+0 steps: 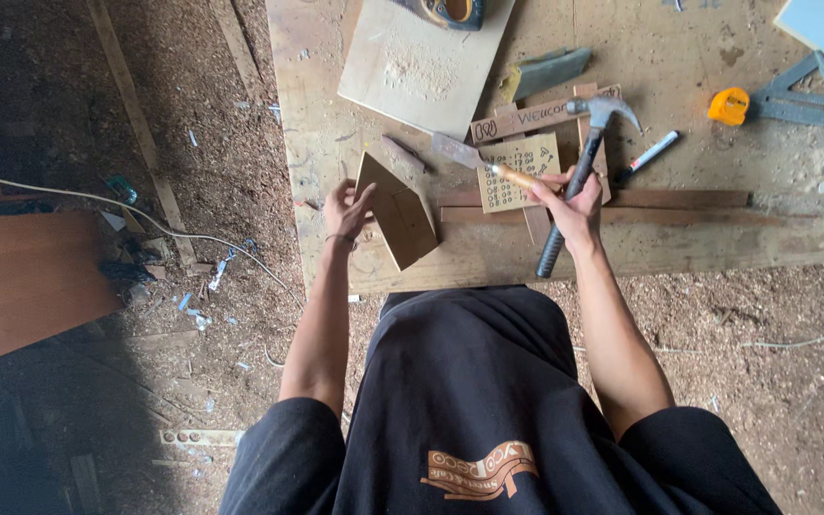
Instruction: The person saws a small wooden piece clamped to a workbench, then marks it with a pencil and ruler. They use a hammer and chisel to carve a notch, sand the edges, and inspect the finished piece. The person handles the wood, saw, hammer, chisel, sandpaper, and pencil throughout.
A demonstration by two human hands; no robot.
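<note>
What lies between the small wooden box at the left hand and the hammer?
In the head view, between the wooden box and hammer: a chisel over a marked wooden piece.

A rough woodworking workshop: sawdust and shavings cover the dirt floor (pixel 240 172), and a scuffed plywood worktable (pixel 698 229) carries a claw hammer (pixel 579 172), set square (pixel 808 95), tape measure (pixel 729 106) and offcuts.
</note>
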